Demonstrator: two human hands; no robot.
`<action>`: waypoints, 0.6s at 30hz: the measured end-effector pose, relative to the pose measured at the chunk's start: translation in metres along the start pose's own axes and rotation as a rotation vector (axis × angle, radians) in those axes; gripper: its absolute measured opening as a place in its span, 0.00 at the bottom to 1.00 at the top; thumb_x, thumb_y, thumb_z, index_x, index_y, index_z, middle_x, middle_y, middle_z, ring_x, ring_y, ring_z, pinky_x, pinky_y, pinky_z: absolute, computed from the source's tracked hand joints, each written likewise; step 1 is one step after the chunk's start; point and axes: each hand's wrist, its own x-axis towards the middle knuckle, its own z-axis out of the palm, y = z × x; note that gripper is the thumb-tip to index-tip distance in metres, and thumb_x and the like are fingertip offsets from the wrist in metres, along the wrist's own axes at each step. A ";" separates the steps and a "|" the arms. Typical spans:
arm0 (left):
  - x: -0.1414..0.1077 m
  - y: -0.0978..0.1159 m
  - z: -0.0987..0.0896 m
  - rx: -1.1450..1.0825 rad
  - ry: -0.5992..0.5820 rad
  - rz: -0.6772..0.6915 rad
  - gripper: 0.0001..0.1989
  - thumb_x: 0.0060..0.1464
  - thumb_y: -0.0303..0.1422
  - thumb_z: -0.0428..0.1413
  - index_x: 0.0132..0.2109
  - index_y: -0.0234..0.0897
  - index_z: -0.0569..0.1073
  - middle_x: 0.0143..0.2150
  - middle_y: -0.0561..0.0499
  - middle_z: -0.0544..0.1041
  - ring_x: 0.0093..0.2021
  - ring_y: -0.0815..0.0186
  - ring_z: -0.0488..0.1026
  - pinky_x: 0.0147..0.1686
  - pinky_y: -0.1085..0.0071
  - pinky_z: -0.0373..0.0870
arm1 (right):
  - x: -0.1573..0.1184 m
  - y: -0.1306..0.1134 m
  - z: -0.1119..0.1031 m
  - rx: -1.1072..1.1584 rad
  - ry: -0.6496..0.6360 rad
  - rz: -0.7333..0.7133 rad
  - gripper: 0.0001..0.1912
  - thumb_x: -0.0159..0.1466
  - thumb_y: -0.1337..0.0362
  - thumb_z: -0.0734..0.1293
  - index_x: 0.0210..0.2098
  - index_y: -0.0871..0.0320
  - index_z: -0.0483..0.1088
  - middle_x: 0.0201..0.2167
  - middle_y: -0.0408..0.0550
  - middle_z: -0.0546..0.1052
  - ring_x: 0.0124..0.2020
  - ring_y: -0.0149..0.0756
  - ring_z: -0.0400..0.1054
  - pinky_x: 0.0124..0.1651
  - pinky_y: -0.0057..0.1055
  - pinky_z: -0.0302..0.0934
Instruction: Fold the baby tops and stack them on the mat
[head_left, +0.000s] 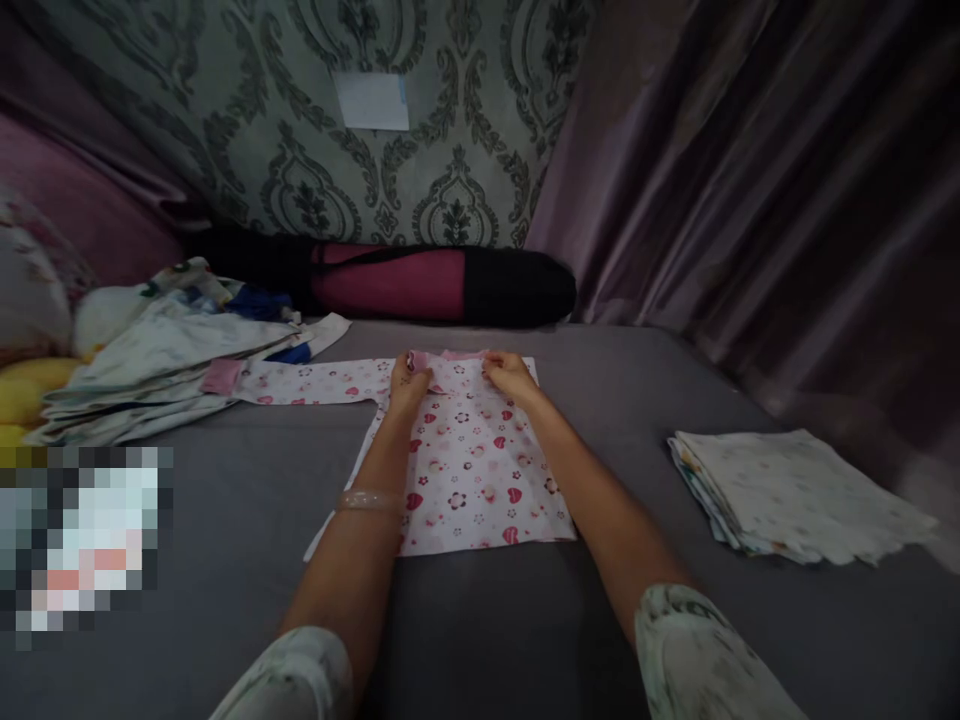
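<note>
A white long-sleeved child's shirt (465,470), printed with hearts and flowers, lies flat on the grey sheet in front of me. Its pink collar points away from me. One sleeve with a pink cuff stretches out to the left; the other sleeve does not show spread out. My left hand (410,383) is closed on the shirt at the left side of the collar. At the collar's right side, my right hand (508,376) pinches the cloth between thumb and fingers.
A heap of light clothes (165,350) lies at the left, touching the pink cuff, beside a yellow plush thing (30,390). Folded clothes (795,490) are stacked at the right. A black and magenta long bag (390,282) lies along the wall. A blurred-out item (97,550) is at lower left.
</note>
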 end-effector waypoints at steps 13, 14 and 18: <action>-0.020 0.017 0.005 0.907 -0.048 0.407 0.25 0.59 0.30 0.46 0.63 0.35 0.61 0.64 0.38 0.64 0.68 0.52 0.53 0.65 0.46 0.42 | -0.026 0.000 0.036 -0.671 -0.124 -0.444 0.27 0.71 0.63 0.50 0.66 0.68 0.53 0.69 0.58 0.51 0.70 0.45 0.41 0.68 0.51 0.32; -0.022 0.016 0.006 0.934 -0.098 0.406 0.25 0.59 0.29 0.45 0.63 0.36 0.61 0.64 0.39 0.65 0.67 0.52 0.55 0.65 0.46 0.41 | -0.025 0.000 0.040 -0.686 -0.136 -0.447 0.28 0.71 0.61 0.49 0.67 0.68 0.52 0.69 0.58 0.50 0.70 0.45 0.39 0.68 0.52 0.30; -0.024 0.010 0.010 1.006 -0.232 0.315 0.24 0.61 0.31 0.43 0.63 0.36 0.62 0.65 0.37 0.63 0.68 0.50 0.53 0.65 0.43 0.39 | -0.023 0.003 0.049 -0.728 -0.160 -0.431 0.30 0.71 0.60 0.47 0.67 0.69 0.49 0.70 0.57 0.47 0.70 0.43 0.37 0.68 0.49 0.27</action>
